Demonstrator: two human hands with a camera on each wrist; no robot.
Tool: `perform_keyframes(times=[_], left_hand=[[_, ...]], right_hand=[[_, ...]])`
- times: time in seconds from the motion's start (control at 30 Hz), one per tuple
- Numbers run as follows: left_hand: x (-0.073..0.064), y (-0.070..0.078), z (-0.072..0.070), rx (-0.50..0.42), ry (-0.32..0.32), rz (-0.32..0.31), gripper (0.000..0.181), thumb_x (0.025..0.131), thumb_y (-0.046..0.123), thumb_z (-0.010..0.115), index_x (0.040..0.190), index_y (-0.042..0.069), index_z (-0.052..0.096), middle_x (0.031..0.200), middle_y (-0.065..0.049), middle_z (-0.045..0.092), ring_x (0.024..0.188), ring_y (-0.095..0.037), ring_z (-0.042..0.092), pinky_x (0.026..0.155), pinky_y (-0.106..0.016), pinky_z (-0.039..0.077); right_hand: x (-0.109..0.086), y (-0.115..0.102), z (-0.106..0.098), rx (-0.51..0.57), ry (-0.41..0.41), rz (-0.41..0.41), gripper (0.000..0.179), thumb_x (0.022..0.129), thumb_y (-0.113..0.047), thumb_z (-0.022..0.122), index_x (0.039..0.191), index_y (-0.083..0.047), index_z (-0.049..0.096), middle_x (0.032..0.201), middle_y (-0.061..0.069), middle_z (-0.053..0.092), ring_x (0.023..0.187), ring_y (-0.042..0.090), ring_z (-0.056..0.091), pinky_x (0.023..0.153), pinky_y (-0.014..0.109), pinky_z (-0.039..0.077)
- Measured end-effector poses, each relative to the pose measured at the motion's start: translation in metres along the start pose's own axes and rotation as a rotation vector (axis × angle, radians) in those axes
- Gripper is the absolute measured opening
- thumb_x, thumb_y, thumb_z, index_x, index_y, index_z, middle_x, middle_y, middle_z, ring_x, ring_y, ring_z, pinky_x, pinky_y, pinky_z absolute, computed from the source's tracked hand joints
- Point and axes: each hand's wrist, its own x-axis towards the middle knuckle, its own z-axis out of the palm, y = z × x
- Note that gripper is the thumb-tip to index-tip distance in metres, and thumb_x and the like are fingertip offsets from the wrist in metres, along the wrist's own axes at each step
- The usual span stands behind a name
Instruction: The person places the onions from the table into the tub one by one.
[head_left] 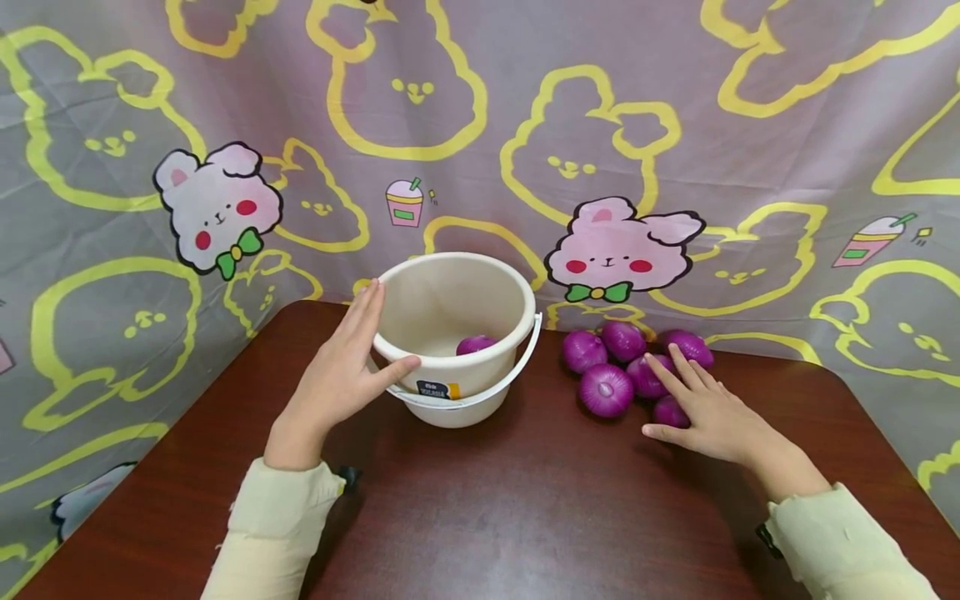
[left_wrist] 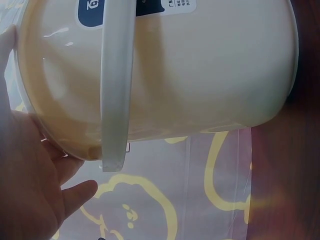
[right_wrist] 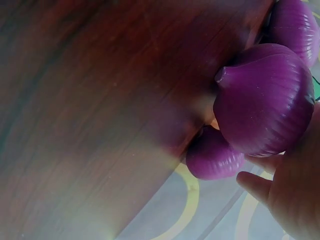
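Observation:
A cream bucket [head_left: 487, 377] stands left of the table's middle, its white handle [head_left: 528, 354] hanging down in front. Inside it, one purple onion [head_left: 475, 343] shows partly above the front rim. My left hand [head_left: 330, 383] rests against the left side of the rim, fingers extended and thumb reaching toward the front. At the right, my right hand [head_left: 716, 417] spreads its fingers over a group of purple onions [head_left: 606, 390], partly covering some. In the right wrist view, a large onion [right_wrist: 267, 102] is close beside the hand; whether they touch, I cannot tell.
The dark brown wooden table [head_left: 525, 508] reaches back to a grey-pink cloth [head_left: 495, 192] printed with rabbits and yellow outlines. The onions lie close together near the table's back edge, to the right of the bucket.

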Motion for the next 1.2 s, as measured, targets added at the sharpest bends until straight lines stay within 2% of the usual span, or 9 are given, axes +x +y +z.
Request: perform_keyframes(times=[0.17,0.33,0.6,1.0,1.07,1.2], left_hand=[[-0.0004,-0.0004,-0.0001,-0.006,0.001,-0.002,0.105,0.087,0.065,0.062,0.161,0.017,0.005,0.169,-0.002,0.004,0.157,-0.026,0.008,0.117,-0.061,0.029],[-0.0005,-0.0009,-0.0005,-0.006,0.005,0.002,0.105,0.087,0.064,0.062,0.161,0.017,0.006,0.169,-0.002,0.005,0.156,-0.027,0.009,0.117,-0.06,0.029],[0.0006,-0.0006,-0.0012,-0.01,0.014,0.014,0.105,0.087,0.064,0.063,0.161,0.015,0.007,0.169,-0.004,0.007,0.156,-0.028,0.009,0.118,-0.06,0.028],[0.0014,-0.0003,-0.0012,-0.012,0.008,0.015,0.104,0.087,0.064,0.062,0.161,0.015,0.007,0.169,-0.004,0.006,0.156,-0.028,0.009,0.118,-0.06,0.028],[0.0009,-0.0006,-0.0015,-0.013,0.009,0.013,0.104,0.087,0.063,0.062,0.161,0.014,0.007,0.169,-0.005,0.007,0.156,-0.029,0.01,0.117,-0.06,0.029],[0.0008,-0.001,-0.001,-0.02,0.002,0.011,0.105,0.087,0.064,0.062,0.161,0.015,0.007,0.169,-0.004,0.006,0.156,-0.029,0.009,0.117,-0.06,0.028]], right_hand=[[-0.0022,0.0013,0.0005,0.039,-0.014,-0.007,0.097,0.085,-0.062,0.066,0.161,-0.03,0.014,0.164,0.027,0.008,0.14,0.062,0.023,0.102,0.078,0.03],[-0.0031,0.0016,0.0002,0.06,-0.036,-0.006,0.09,0.085,-0.062,0.067,0.158,-0.034,0.023,0.163,0.028,0.009,0.14,0.061,0.021,0.1,0.079,0.03],[-0.0022,-0.0007,-0.0025,0.112,-0.088,0.001,0.084,0.083,-0.059,0.07,0.153,-0.027,0.036,0.159,0.036,0.009,0.138,0.065,0.017,0.098,0.081,0.029],[-0.0036,0.0005,-0.0007,0.115,-0.094,-0.043,0.069,0.082,-0.047,0.075,0.141,-0.021,0.051,0.154,0.042,0.015,0.127,0.07,0.03,0.095,0.08,0.033],[-0.0034,0.0004,0.0002,0.108,-0.085,-0.054,0.064,0.081,-0.045,0.077,0.136,-0.019,0.055,0.152,0.042,0.018,0.124,0.07,0.034,0.094,0.079,0.034],[-0.0049,0.0024,0.0016,0.075,-0.059,-0.064,0.059,0.079,-0.041,0.08,0.128,-0.015,0.06,0.142,0.037,0.037,0.115,0.062,0.046,0.092,0.074,0.04]])
